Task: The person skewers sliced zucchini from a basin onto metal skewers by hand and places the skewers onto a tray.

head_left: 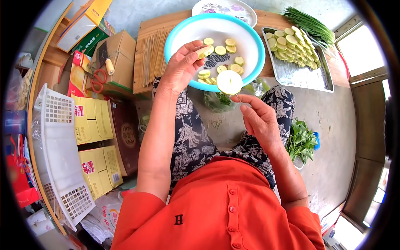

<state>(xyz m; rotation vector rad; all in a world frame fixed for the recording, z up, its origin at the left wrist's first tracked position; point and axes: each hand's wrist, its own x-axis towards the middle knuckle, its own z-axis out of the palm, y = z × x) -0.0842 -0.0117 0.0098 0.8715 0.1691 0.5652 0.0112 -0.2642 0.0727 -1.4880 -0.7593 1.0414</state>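
Observation:
My left hand [182, 66] pinches a few pale green vegetable slices [204, 52] over the left part of a white basin with a turquoise rim [175, 31]. In my right hand [259, 121] is a thin skewer [237, 97], held between thumb and fingers, with a round slice [229, 82] at its upper part, over the basin's near rim. More round slices [220, 50] lie inside the basin. Left of it, many bare skewers [155, 56] are spread on the wooden board [146, 28].
A metal tray [300, 78] of skewered slices [293, 45] and green chives [308, 25] sit at the right. Behind the basin is a patterned plate [227, 8]. Leafy greens [301, 139] stand on the floor; boxes [118, 58] and a white rack [62, 154] are left.

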